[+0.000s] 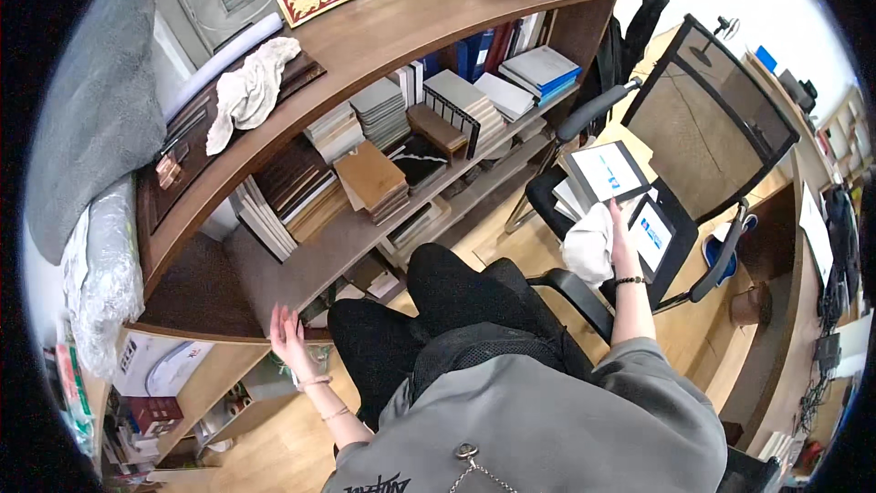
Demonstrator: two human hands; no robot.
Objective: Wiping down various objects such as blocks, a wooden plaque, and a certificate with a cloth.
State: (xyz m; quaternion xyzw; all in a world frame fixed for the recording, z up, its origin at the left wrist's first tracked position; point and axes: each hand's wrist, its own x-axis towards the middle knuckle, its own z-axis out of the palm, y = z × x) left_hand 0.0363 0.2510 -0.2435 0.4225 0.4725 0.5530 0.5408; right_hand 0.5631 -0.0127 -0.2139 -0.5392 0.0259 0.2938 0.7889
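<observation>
My right hand [624, 245] is closed on a bunched white cloth [588, 246] above the seat of a black office chair [545, 196]. Right by its fingertips lies a dark-framed folder with a white cover [606, 171], on top of a small stack of papers. A second dark folder with a white face [651, 236] rests on the seat beside that wrist. My left hand [289, 345] is empty, its fingers a little apart, close to the front edge of the lower shelf board [274, 285]; I cannot tell if it touches it.
A long brown bookcase [383, 27] curves across, holding stacks of tile-like sample boards [379, 114], several books and a brown box [370, 178]. On its top lies another white cloth [251, 91]. A plastic-wrapped bundle [102, 278] stands left. A desk [776, 347] runs along the right.
</observation>
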